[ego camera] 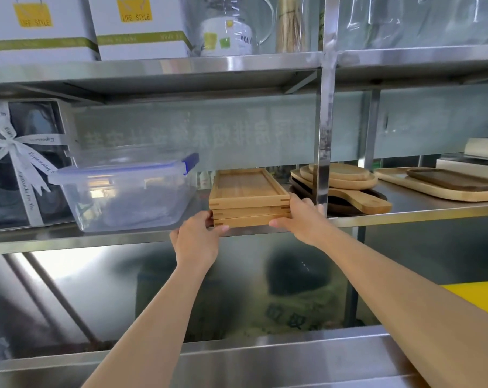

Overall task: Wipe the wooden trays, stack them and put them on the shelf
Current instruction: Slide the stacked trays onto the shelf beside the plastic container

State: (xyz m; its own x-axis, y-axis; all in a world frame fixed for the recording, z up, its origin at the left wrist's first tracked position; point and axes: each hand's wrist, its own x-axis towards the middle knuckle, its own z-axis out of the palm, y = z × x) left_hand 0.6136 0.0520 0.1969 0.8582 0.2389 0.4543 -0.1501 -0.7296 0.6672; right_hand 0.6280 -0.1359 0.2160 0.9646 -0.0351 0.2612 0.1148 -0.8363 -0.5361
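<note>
Placement step, final stage of the task. A stack of wooden trays (249,201) sits at the front edge of the middle steel shelf (405,214), between a clear plastic container (125,197) with a blue-clipped lid on its left and a vertical shelf post (325,152) on its right. Both hands grasp the stack at its near corners: the left hand (196,239) holds the lower left corner with the thumb lying along the front face, and the right hand (301,217) wraps the right front corner, fingers pressed to the side.

The stack appears to hold three trays, judging by the layered front edges; the count cannot be confirmed. They are rectangular, of pale wood with low raised rims and visible corner joints, edges aligned squarely one above another. The top tray's floor shows fine lengthwise grooves or slats. Whether the stack rests fully on the shelf or partly overhangs the front lip cannot be told.

Wiping and stacking appear complete. The next move likely calls for sliding the stack straight back into the gap, keeping it level and clear of the container and the post, then releasing both hands. Beyond the post lie round wooden boards (341,177) and flat trays (444,183).
</note>
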